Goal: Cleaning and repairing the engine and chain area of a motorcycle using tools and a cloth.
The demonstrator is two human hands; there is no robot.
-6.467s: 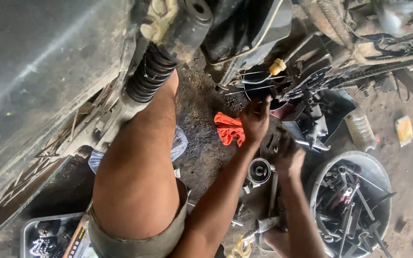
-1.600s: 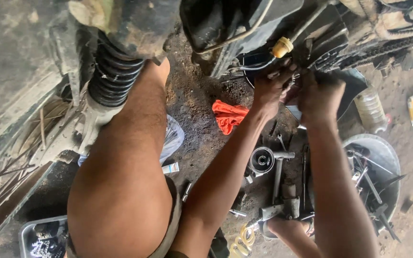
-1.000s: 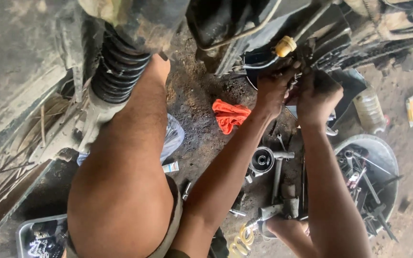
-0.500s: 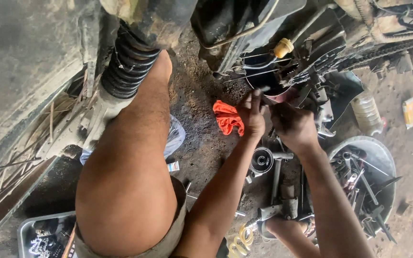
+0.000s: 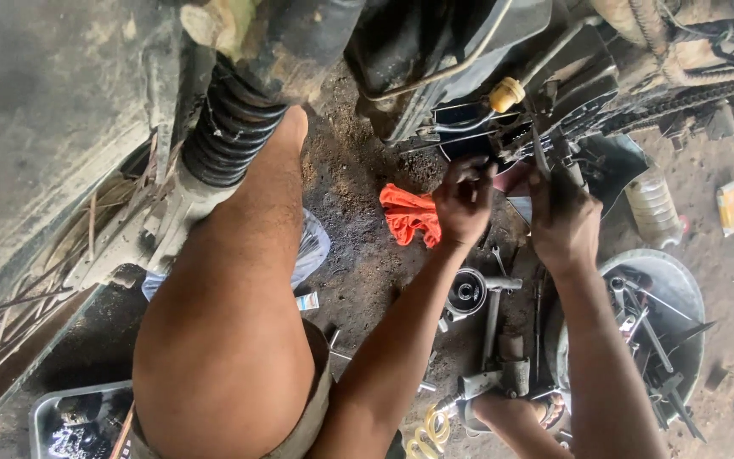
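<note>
Left hand (image 5: pixel 465 202): upper centre of frame, fingers curled at the engine underside (image 5: pixel 503 127); whether they grip anything, cannot tell.
Right hand (image 5: pixel 564 223): beside it, fingers clamped on a thin metal tool (image 5: pixel 539 153).
Orange rag (image 5: pixel 409 214): on the floor, just left of the hands.

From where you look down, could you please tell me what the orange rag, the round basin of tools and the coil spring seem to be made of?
Orange rag: soft woven cloth, crumpled in folds. Round basin: likely metal, grey and dull with a thin rim, though plastic is possible. Coil spring: steel, probably painted black, with thick, dusty turns.
</note>
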